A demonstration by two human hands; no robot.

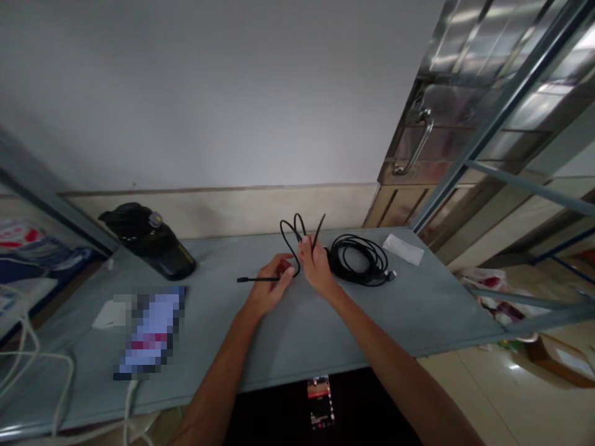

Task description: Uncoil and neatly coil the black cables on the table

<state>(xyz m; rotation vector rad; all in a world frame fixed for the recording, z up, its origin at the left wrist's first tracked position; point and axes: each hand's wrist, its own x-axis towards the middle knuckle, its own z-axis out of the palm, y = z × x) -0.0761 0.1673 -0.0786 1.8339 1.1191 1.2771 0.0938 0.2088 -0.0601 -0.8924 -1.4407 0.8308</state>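
A thin black cable (282, 230) runs between my two hands, its loops rising above them. My left hand (272, 282) is closed around one stretch of it, and a straight end with a dark connector (242, 280) sticks out to the left. Pinched in my right hand (313, 260) are the gathered loops, with another piece of cable pointing up past the fingers. Just right of that hand, a coiled black cable (357, 260) with a light metal plug (392, 275) lies on the grey-blue tabletop (297, 347).
A black bottle (153, 241) stands at the back left. Nearer lies a blurred phone (152, 331) with a white cord (130, 396) below it. A white paper strip (403, 249) rests beyond the coil. Metal frame posts (488, 111) rise at the right, before a metal door (446, 118).
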